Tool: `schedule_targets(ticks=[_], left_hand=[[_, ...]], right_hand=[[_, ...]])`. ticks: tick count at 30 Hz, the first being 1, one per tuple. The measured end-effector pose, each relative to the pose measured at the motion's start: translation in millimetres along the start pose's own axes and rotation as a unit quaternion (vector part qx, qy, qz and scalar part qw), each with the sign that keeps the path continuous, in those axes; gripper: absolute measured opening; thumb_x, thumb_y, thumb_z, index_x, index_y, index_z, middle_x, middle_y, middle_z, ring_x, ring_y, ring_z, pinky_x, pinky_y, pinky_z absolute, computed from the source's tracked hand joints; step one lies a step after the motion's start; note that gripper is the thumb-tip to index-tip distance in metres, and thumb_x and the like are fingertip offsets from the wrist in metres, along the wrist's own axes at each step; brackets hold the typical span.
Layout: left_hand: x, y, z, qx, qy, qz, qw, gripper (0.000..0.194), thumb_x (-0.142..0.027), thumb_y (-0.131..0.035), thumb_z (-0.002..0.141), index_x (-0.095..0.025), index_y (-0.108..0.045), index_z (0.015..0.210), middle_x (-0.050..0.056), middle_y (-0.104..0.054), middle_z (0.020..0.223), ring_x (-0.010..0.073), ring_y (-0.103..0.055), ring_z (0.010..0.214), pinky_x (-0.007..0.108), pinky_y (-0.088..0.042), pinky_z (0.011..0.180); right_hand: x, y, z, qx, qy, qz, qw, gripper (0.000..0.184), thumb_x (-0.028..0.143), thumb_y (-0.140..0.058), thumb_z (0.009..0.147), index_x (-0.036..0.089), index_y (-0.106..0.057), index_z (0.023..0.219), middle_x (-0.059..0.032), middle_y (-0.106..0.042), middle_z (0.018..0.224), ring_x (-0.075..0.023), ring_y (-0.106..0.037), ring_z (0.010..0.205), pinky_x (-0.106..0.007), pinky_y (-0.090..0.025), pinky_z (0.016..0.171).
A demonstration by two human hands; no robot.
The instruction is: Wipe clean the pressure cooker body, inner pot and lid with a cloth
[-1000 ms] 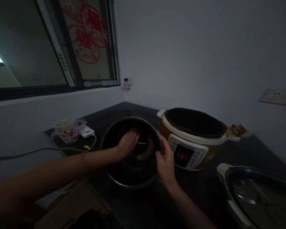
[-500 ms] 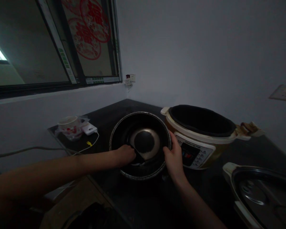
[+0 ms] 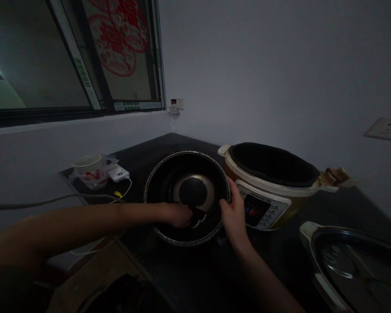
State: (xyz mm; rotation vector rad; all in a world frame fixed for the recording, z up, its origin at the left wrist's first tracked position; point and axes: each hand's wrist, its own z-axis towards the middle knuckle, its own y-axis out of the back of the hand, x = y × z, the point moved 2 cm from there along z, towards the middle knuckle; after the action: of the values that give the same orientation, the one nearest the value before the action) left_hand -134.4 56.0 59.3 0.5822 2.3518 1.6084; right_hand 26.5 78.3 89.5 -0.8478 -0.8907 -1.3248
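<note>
The black inner pot (image 3: 189, 164) of an electric cooker is tilted with its mouth facing me, and a pale ring shows on its bottom. My right hand (image 3: 233, 213) grips the pot's right rim, thumb inside and fingers around the outside. Down inside the pot, my left hand (image 3: 180, 215) is closed on a dark cloth-like piece (image 3: 199, 216) with a whitish edge, pressed against the lower inner wall. Dim light hides most of that piece.
Right of the pot stands the cooker body (image 3: 267, 213), its top uncovered. A lid (image 3: 345, 261) lies at the lower right. On the left are a cup in a plastic bag (image 3: 90, 171) and a white device (image 3: 118, 173) with a cable. A wall borders the dark counter (image 3: 195, 278).
My left hand has moved right along the pot's inner wall with the dark piece. My right hand keeps its hold on the rim. The whole view has shifted slightly.
</note>
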Motion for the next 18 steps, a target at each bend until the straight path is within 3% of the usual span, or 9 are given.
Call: schedule_targets(ticks=[3,5,7,9,13,18], left_hand=[[-17.4,7.6,9.7,0.014,-0.021,-0.005,1.000,0.034,-0.018,-0.048,0.084,-0.007,-0.058,0.115,0.017,-0.071,0.095,0.0247,-0.070,0.081,0.028,-0.053,0.061],[-28.7,14.3,19.4,-0.023,-0.021,0.009,0.999,0.051,-0.015,-0.051,0.081,-0.008,-0.043,0.130,0.017,-0.070,0.101,0.0248,-0.070,0.085,0.030,-0.053,0.066],[-36.2,22.1,30.6,-0.069,-0.013,0.032,0.997,0.053,-0.014,-0.056,0.078,-0.009,-0.043,0.129,0.014,-0.071,0.099,0.0254,-0.069,0.087,0.034,-0.052,0.075],[-38.5,31.5,41.8,-0.108,0.002,0.048,0.993,0.042,-0.015,-0.056,0.079,-0.010,-0.050,0.120,0.014,-0.070,0.099,0.0266,-0.067,0.093,0.040,-0.048,0.086],[-26.1,52.7,56.6,-0.167,0.057,0.065,0.982,0.034,-0.014,-0.044,0.087,-0.009,-0.050,0.120,0.020,-0.064,0.112,0.0290,-0.060,0.105,0.044,-0.043,0.090],[15.9,67.9,57.4,-0.186,0.128,0.087,0.970,0.038,-0.019,-0.037,0.091,-0.007,-0.047,0.125,0.023,-0.061,0.115,0.0326,-0.059,0.106,0.046,-0.043,0.087]], right_hand=[[0.9,-0.2,-0.4,-0.001,0.003,0.000,1.000,0.062,0.009,-0.043,0.064,0.020,-0.053,0.124,-0.0060,-0.057,0.129,-0.0207,-0.050,0.122,-0.041,-0.033,0.110],[2.0,-0.3,-0.8,-0.001,0.005,-0.001,1.000,0.062,0.009,-0.042,0.064,0.019,-0.053,0.124,-0.0062,-0.058,0.127,-0.0207,-0.051,0.121,-0.041,-0.034,0.109],[2.8,-0.1,-1.2,-0.004,0.009,0.000,1.000,0.061,0.009,-0.043,0.064,0.020,-0.054,0.123,-0.0060,-0.058,0.127,-0.0205,-0.051,0.120,-0.041,-0.035,0.108],[2.4,0.4,-1.4,-0.006,0.011,0.000,1.000,0.060,0.010,-0.043,0.065,0.020,-0.054,0.123,-0.0057,-0.058,0.126,-0.0204,-0.052,0.120,-0.042,-0.035,0.108],[-0.8,1.6,-0.8,-0.005,0.010,-0.003,1.000,0.061,0.010,-0.044,0.063,0.019,-0.054,0.123,-0.0065,-0.057,0.127,-0.0215,-0.050,0.121,-0.043,-0.032,0.110],[-4.3,2.2,1.1,-0.007,0.001,0.007,1.000,0.063,0.010,-0.043,0.062,0.018,-0.052,0.124,-0.0082,-0.056,0.128,-0.0223,-0.049,0.121,-0.043,-0.032,0.110]])
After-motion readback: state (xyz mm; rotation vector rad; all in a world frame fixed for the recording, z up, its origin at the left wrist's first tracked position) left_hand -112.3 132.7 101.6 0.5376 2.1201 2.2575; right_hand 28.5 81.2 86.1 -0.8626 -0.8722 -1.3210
